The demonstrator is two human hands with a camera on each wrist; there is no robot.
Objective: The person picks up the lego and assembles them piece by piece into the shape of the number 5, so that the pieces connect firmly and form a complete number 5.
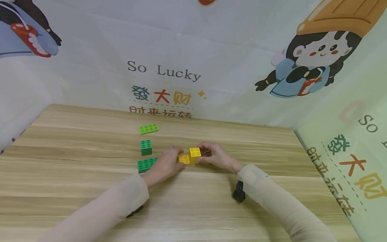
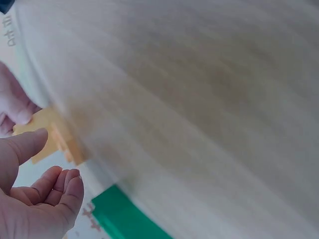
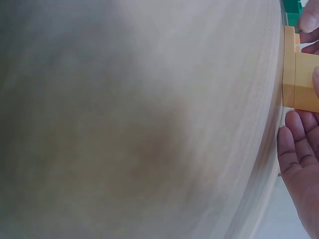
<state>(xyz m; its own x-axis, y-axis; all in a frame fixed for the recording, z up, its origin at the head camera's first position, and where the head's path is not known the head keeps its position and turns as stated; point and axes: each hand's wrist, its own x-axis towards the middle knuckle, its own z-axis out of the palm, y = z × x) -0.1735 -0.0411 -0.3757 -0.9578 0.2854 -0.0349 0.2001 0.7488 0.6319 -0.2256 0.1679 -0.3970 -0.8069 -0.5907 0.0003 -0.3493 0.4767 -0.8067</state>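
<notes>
Yellow stack (image 1: 191, 158) lies left-right, tall end right; right fingers (image 1: 208, 146) apparently pinch it, left fingers (image 2: 74, 197) loose.

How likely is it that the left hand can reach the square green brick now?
Probably yes: the square green brick stands near the left hand, with only bare table between them.
</notes>
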